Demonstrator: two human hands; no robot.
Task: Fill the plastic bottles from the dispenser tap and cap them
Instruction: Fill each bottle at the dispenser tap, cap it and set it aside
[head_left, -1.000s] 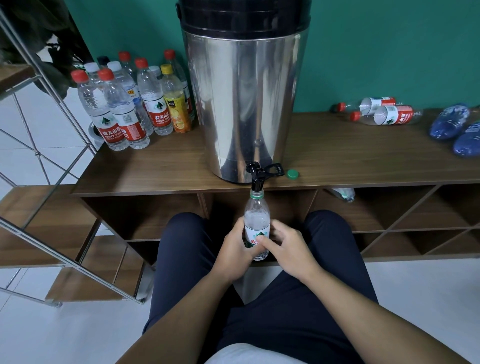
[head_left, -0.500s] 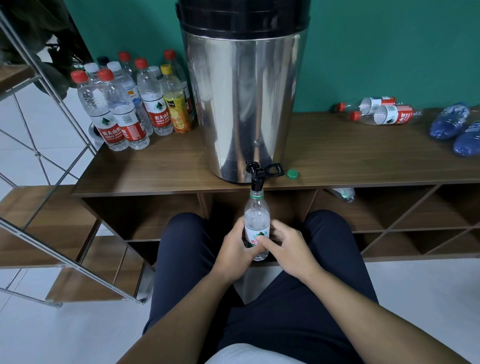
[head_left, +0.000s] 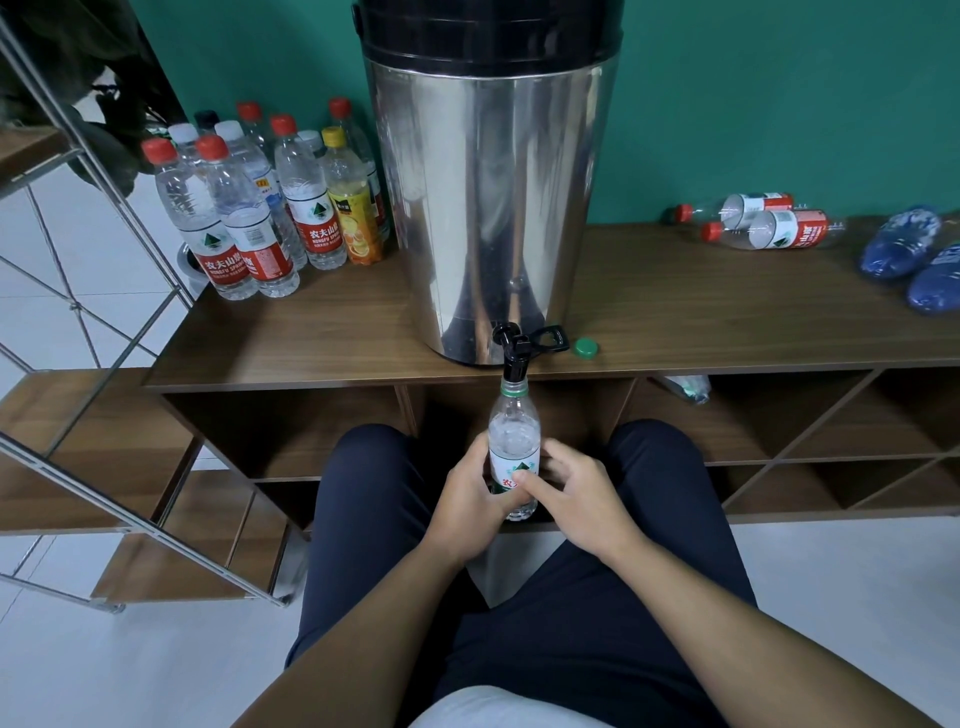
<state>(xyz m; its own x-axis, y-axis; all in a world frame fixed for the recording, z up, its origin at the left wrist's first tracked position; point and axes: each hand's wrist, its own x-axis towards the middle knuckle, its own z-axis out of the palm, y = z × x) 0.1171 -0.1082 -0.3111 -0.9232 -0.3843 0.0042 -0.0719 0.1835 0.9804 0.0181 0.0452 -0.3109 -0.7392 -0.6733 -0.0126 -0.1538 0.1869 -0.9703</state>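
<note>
No visible change

The bottle stays under the tap at frame centre, both hands' grip on it unchanged since the earlier pictures.

This looks like a plain indoor room, perhaps a home or office corner: a teal wall, a white tiled floor, and a low wooden shelf unit.

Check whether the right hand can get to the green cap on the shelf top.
Probably yes: the green cap lies bare beside the tap, nothing over it. But the right hand grips the bottle and must let go first.
</note>
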